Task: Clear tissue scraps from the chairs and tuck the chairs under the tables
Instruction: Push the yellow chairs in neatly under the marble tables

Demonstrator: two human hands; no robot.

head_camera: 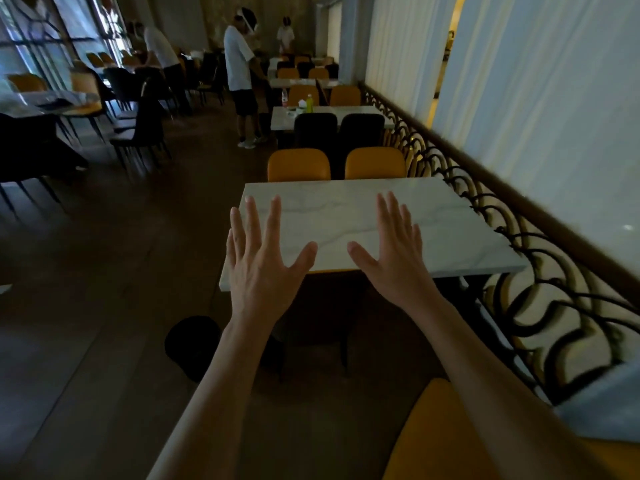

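Note:
My left hand (pixel 258 258) and my right hand (pixel 394 251) are held out with fingers spread and straight, backs toward me, in front of a white marble table (pixel 450 230). Neither hand holds anything. A dark chair (pixel 325 317) sits tucked under the table's near edge, its seat mostly hidden in shadow. Two orange chairs (pixel 298 165) (pixel 375 163) stand pushed in at the table's far side. An orange chair back (pixel 433 431) shows at the bottom right, below my right forearm. No tissue scrap is visible.
A black scrollwork railing (pixel 540 271) runs along the right beside white curtains. Further tables (pixel 346 112) with dark and orange chairs line up behind. A person (pixel 239 71) stands in the aisle, others farther back. A round dark object (pixel 192 344) lies on the wooden floor.

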